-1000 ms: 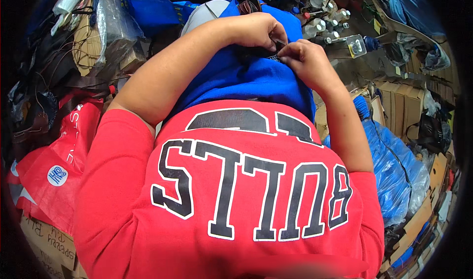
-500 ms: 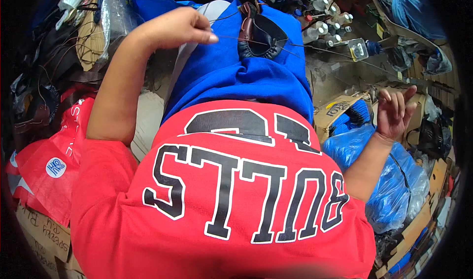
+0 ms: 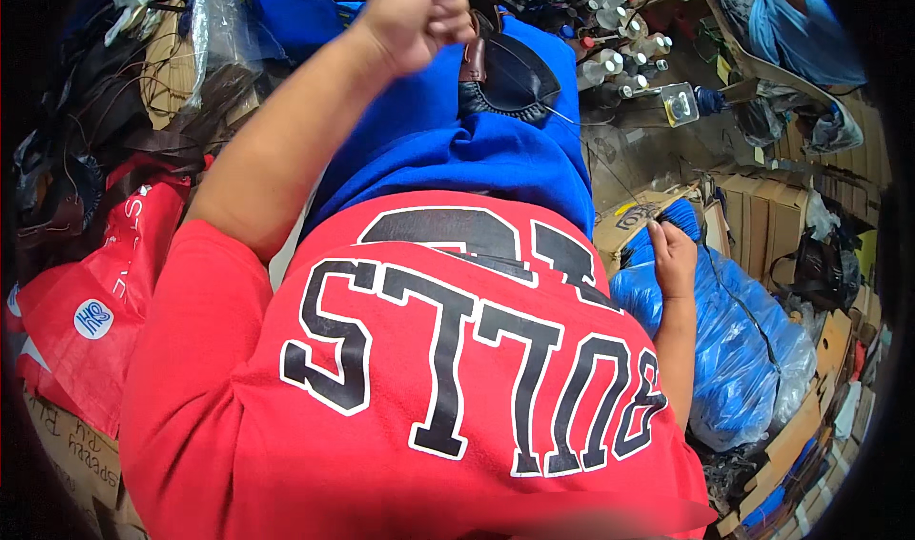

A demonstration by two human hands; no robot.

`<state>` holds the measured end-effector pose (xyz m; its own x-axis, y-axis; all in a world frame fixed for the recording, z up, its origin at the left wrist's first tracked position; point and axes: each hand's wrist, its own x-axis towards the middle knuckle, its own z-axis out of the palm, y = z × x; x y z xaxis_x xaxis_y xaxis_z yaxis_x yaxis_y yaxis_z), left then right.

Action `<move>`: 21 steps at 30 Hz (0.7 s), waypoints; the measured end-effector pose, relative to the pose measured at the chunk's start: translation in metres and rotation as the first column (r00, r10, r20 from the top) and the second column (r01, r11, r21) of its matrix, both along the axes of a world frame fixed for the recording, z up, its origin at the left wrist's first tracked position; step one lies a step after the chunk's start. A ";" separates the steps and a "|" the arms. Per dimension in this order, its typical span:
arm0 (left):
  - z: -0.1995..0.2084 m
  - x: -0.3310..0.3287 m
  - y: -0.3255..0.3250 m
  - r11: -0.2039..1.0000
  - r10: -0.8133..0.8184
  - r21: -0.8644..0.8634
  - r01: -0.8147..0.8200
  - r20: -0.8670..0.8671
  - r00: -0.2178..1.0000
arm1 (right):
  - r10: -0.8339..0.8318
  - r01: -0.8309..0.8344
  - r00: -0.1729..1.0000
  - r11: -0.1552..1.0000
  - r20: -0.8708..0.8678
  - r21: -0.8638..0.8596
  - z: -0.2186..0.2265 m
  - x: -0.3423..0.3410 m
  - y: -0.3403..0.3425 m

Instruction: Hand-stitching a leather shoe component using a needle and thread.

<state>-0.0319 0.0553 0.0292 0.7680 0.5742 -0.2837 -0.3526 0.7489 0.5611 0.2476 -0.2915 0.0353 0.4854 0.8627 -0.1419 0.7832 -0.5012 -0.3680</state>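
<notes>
Over blue lap (image 3: 443, 159), left fingers (image 3: 448, 8) curled

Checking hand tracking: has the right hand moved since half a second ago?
Yes. Right hand moved left relative to the blue bag, from its right half to its left.

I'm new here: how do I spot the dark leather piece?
Find the blue cloth beyond the red shirt. Near its far end, right of the left hand, lies the dark leather piece, set apart by its crimped edge and brown strip.
</notes>
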 end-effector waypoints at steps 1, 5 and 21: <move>0.000 -0.005 0.008 1.000 0.020 0.010 -0.020 -0.032 0.999 | 0.015 -0.015 1.000 1.000 -0.016 0.008 0.000 0.003 -0.005; -0.005 -0.023 0.023 0.999 -0.033 0.022 0.036 -0.107 0.994 | 0.120 -0.123 0.991 0.991 0.063 0.061 -0.014 0.013 -0.016; -0.017 0.002 -0.004 -0.086 0.251 0.933 0.350 -0.320 0.914 | 0.283 -0.128 0.865 0.923 -0.414 0.363 0.021 -0.030 0.134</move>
<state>-0.0295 0.0511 0.0119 0.8441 0.4169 0.3373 0.0563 -0.6944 0.7174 0.2174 -0.1574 0.0560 0.2410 0.9705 -0.0057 0.5637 -0.1448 -0.8132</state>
